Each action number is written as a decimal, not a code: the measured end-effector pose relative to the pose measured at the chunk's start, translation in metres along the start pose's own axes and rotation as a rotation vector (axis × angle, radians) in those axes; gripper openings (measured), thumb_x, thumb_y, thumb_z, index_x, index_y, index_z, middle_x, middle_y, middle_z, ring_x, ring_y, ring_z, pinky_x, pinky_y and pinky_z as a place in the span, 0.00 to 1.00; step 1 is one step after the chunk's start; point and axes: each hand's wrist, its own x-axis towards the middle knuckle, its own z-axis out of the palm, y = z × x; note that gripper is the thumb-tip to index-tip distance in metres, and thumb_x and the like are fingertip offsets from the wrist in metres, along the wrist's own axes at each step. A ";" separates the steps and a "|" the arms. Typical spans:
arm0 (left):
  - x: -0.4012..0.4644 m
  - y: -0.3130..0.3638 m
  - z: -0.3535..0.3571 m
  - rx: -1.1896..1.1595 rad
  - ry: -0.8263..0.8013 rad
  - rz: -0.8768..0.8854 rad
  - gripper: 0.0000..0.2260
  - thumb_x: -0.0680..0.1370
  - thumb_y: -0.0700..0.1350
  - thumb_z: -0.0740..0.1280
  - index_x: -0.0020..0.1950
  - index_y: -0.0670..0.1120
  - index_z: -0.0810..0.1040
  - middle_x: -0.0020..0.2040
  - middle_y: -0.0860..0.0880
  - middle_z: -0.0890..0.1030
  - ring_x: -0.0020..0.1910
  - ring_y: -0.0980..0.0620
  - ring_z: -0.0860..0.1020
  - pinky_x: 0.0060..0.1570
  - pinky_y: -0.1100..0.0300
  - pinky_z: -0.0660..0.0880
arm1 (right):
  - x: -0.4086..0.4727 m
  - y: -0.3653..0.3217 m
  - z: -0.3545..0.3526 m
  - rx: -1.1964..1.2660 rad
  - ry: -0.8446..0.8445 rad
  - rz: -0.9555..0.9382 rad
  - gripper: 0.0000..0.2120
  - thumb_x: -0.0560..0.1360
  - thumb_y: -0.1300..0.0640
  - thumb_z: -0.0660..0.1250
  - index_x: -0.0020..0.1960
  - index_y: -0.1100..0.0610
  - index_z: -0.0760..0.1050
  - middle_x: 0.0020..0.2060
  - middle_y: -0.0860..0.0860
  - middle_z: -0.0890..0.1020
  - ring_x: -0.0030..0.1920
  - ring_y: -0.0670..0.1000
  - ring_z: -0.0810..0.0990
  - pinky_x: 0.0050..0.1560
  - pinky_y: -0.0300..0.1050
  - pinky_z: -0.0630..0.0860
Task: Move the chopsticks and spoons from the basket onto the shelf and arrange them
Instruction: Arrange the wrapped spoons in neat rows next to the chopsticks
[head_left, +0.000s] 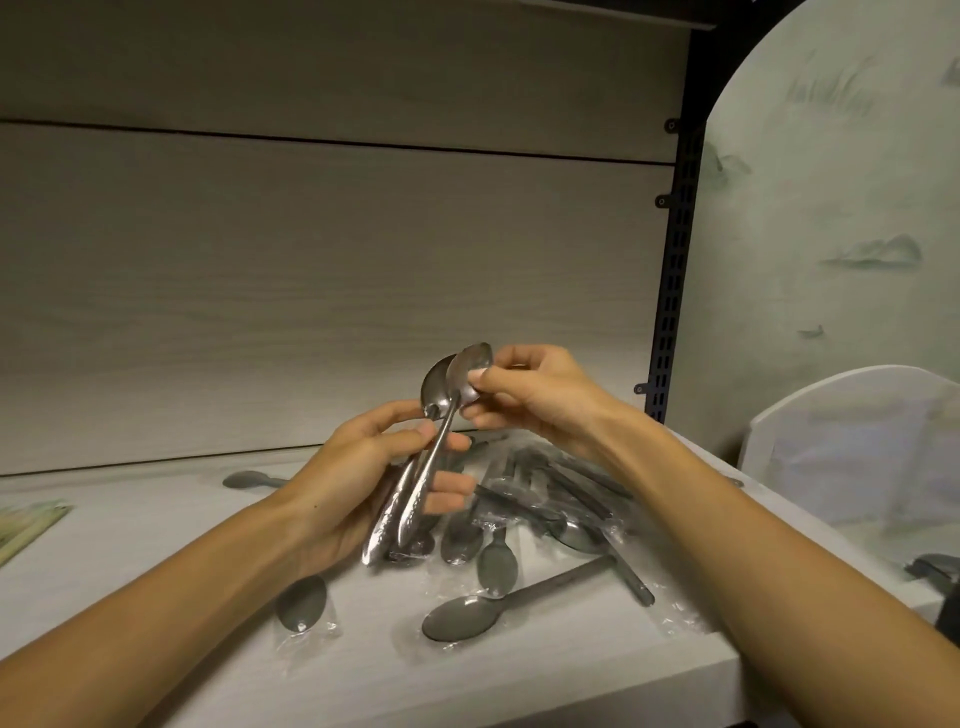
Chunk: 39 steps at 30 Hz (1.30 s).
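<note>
Two spoons were up off the shelf, held together above the heap, and both stood close to upright: bowls at the top, handles running down and a little to the left, their long axes nearly parallel. The left hand had its grip clamped round the two patterned handles, fingers curled across the front and thumb pressing on the shafts. The right hand pinched the bowl of the nearer spoon between thumb and fingertips, its grip closed on that bowl at the top right of the pair. Below them, a pile of wrapped spoons lay loose on the shelf in clear plastic sleeves, pointing every which way, several with bowls toward the front edge. One large spoon lay on its own near the front, bowl to the left, handle angling up to the right. Another single spoon sat by the left forearm, and one more lay far back at the left near the rear panel. To the right stood a white container; what it held could not be made out.
</note>
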 end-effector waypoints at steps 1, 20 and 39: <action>0.000 0.000 -0.001 0.020 0.003 -0.005 0.10 0.79 0.38 0.62 0.61 0.42 0.73 0.50 0.39 0.84 0.31 0.43 0.81 0.26 0.56 0.78 | 0.000 0.002 0.001 -0.130 0.010 -0.019 0.05 0.73 0.62 0.72 0.45 0.60 0.75 0.40 0.57 0.85 0.38 0.51 0.84 0.38 0.41 0.80; 0.013 -0.002 -0.019 0.200 0.293 0.033 0.07 0.79 0.39 0.61 0.47 0.37 0.76 0.34 0.47 0.83 0.19 0.55 0.66 0.14 0.68 0.60 | -0.011 0.003 -0.001 -0.891 -0.408 0.146 0.13 0.69 0.56 0.77 0.50 0.62 0.81 0.33 0.47 0.80 0.33 0.43 0.77 0.39 0.36 0.74; 0.011 -0.001 -0.019 0.212 0.313 0.024 0.08 0.80 0.39 0.61 0.53 0.35 0.75 0.35 0.47 0.83 0.18 0.54 0.65 0.15 0.69 0.60 | 0.006 0.000 -0.020 -0.145 0.358 0.036 0.13 0.76 0.68 0.65 0.57 0.60 0.67 0.34 0.59 0.81 0.27 0.52 0.79 0.37 0.45 0.83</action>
